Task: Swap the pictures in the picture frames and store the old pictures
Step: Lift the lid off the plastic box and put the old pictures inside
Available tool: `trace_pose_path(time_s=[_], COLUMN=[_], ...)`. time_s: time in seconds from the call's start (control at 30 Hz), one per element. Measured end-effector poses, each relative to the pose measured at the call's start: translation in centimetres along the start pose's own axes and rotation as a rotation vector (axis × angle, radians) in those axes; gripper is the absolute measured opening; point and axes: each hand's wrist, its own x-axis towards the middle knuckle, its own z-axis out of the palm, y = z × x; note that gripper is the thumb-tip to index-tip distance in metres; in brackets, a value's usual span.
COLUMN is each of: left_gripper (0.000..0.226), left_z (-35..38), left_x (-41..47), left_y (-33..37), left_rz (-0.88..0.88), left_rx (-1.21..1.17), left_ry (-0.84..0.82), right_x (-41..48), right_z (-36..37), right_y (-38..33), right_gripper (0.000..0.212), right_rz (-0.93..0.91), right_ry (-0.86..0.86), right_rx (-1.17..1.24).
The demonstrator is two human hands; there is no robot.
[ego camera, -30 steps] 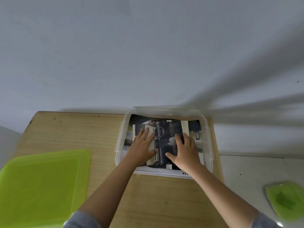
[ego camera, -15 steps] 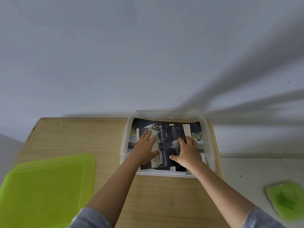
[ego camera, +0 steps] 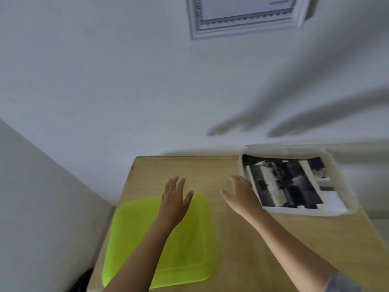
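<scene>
Green lid lies flat on table nearest you. Your left hand hangs over lid's far edge, fingers spread, holding nothing. Your right hand is open too, empty, over bare wood just beside clear box. Old pictures lie stacked inside box at table's far right corner, top print tilted. Beyond, white frame hangs on wall.

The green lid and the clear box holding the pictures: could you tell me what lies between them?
In the head view, the right hand hovers over bare wooden table between the green lid and the clear box.
</scene>
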Motion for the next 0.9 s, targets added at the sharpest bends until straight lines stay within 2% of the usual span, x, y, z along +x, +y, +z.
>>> trace_pose_path(time_s=[0.13,0.3,0.53,0.73,0.9], left_gripper=[0.063,0.091,0.100,0.101,0.101], left_z=[-1.0,-0.4,0.1,-0.4,-1.1], left_x=[-5.5,-11.4,-13.4,-13.2,-12.4], left_y=[-8.9,-15.4,-16.4,-16.6,-15.7], left_rz=[-0.235,-0.418,-0.466,-0.489,-0.569], left_rx=[0.032,0.034,-0.118,-0.158,-0.185], left_ry=[-0.002,-0.023,0.026,0.042,0.081], right_x=[-3.2,-7.3,-9.8,-9.2,-8.0], right_z=[6.9,12.3,14.8,14.6,12.9], right_y=[-2.3,-2.8,-4.0,-4.4,-4.6], right_gripper=[0.066,0.071,0.070,0.069,0.067], right_rz=[0.075,0.174,0.216,0.241,0.181], right_ry=[-0.083,-0.062,0.072,0.073,0.063], right_rx=[0.033,0.046,0.093,0.154,0.185])
